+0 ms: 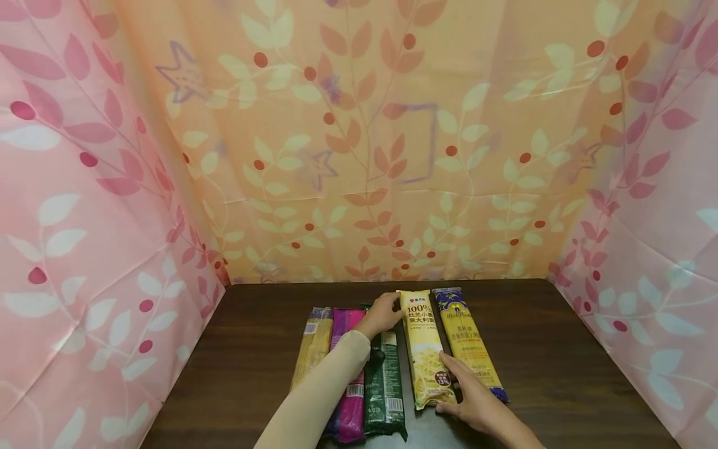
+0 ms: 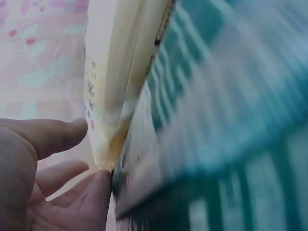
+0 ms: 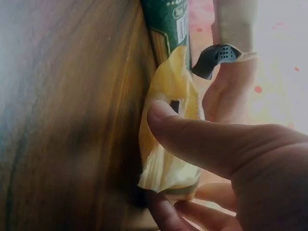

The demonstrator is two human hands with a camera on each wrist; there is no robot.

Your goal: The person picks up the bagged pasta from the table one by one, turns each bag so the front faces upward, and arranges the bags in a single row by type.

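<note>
A long yellow pasta packet [image 1: 423,340] lies lengthwise between my hands in the head view. My left hand [image 1: 381,315] holds its far end at the left corner; in the left wrist view, thumb and fingertips meet the end of the yellow pasta packet [image 2: 108,96]. At the near right corner, my right hand [image 1: 477,399] grips the same packet. The right wrist view has the thumb across the crinkled end of the yellow pasta packet [image 3: 171,171], fingers on the other side. Just left is a dark green packet [image 1: 384,386], partly covered by my left arm.
Farther left lie a magenta packet [image 1: 351,411] and a clear packet of spaghetti [image 1: 314,343]. A blue-and-yellow spaghetti packet [image 1: 471,343] lies slanted on the right. All are on a dark wooden table [image 1: 561,362], enclosed by leaf-patterned curtains [image 1: 359,156].
</note>
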